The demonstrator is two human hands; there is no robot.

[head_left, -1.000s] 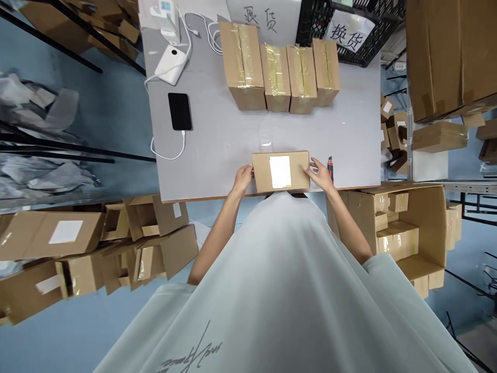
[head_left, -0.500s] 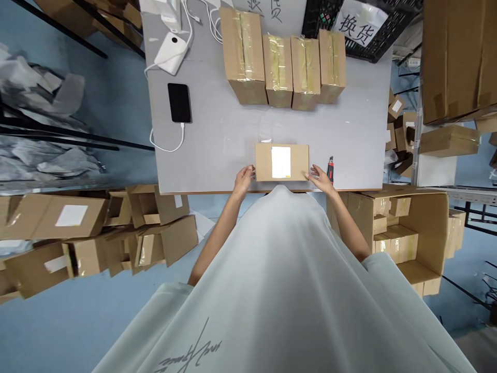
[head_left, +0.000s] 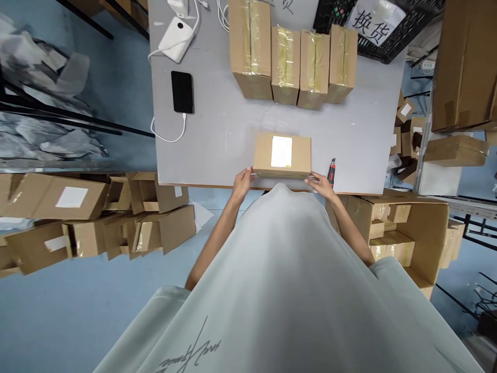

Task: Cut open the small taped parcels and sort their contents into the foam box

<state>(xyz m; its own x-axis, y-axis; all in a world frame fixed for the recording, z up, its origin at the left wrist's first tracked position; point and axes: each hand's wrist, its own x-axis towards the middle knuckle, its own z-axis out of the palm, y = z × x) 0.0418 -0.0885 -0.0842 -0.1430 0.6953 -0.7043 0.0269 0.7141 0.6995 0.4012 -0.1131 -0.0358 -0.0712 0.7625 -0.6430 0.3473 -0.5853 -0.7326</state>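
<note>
A small brown cardboard box (head_left: 262, 153) with a white label (head_left: 281, 151) on top is at the near edge of the grey table (head_left: 217, 150). At its lower left corner my left hand (head_left: 244, 181) grips it with the fingertips. My right hand (head_left: 320, 184) holds the lower right corner between thumb and fingers. A red and black box cutter (head_left: 331, 172) lies just beyond the right hand's fingers, untouched.
Several taped boxes (head_left: 285, 65) stand in a row at the table's far side, beside a black crate (head_left: 404, 28). A phone (head_left: 182, 92) and a white power bank (head_left: 176, 40) lie left with cables. Open cartons (head_left: 427, 238) stand right and left.
The box's near side has come into view, and the box is tilted a little away from me. Both hands are now at its near corners. The whole view has shifted and turned slightly.
</note>
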